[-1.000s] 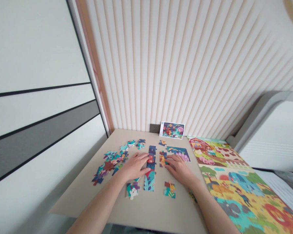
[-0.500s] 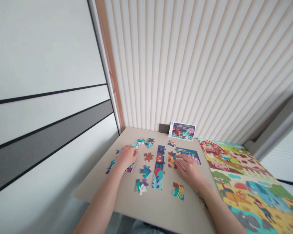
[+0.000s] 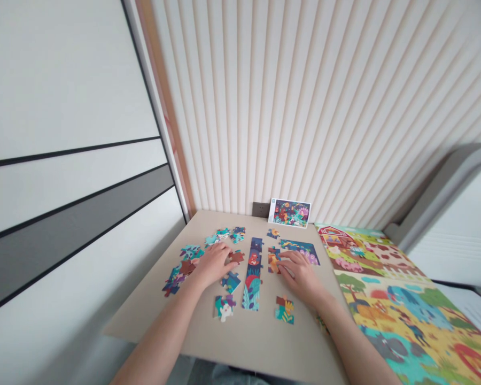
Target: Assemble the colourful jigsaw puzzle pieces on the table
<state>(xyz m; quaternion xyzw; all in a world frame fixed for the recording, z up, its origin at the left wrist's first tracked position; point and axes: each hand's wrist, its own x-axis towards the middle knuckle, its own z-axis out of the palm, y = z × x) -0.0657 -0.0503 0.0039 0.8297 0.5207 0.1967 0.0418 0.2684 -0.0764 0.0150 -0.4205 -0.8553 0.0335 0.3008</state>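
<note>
My left hand lies flat on the beige table, fingers stretched toward a brown puzzle piece that its fingertips touch. My right hand rests palm down, its fingers on a small joined orange-and-blue section. Between the hands runs a tall joined strip of pieces. A loose blue piece lies just under my left hand. Behind my right hand sits a joined dark-blue block.
Loose pieces lie in a heap at the left, with more at the back. A white-figure piece and a leafy piece lie near the front. A reference picture leans on the ribbed wall. A farm-scene mat covers the right.
My left hand moved from the strip out to the left heap, then came back right to the brown piece. My right hand stayed on the small section.
</note>
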